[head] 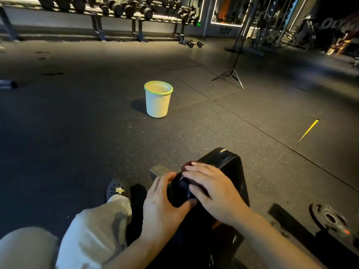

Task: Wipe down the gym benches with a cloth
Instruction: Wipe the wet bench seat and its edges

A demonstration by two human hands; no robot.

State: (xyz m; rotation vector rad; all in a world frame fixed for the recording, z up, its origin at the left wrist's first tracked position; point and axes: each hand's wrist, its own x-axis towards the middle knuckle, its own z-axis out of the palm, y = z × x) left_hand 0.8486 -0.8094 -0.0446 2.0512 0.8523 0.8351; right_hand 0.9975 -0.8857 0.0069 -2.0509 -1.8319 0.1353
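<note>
Looking down, we see the dark rubber floor (77,133) spread wide, the dumbbell rack (116,10) along the far wall. Our black bench (229,167) runs forward from us; on its near end lies a dark cloth (182,188). Our right hand (211,189) presses flat on the cloth with straight fingers, while our left hand (161,206) grips its edge, thumb curled under. A white bucket (157,101) stands well apart, ahead.
</note>
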